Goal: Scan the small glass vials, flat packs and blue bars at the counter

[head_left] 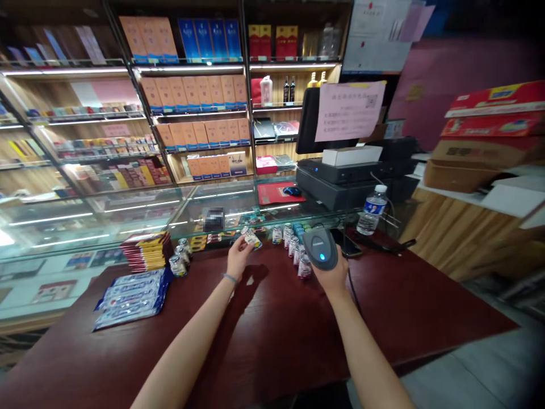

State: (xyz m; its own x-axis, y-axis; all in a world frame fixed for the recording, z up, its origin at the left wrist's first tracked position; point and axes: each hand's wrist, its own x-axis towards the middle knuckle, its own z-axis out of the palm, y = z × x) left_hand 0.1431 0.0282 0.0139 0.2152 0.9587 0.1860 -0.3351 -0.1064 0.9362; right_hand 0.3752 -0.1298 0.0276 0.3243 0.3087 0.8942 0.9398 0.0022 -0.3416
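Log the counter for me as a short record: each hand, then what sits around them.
left hand: pinching a small container above the counter
right hand: gripping a handheld scanner, blue light lit
between hands: a row of small jars, nearer the scanner
far left: blue-and-white packets, a stack of red-and-yellow packs, a few more jars
right side: capped water bottle, dark phone
container label: too small to read
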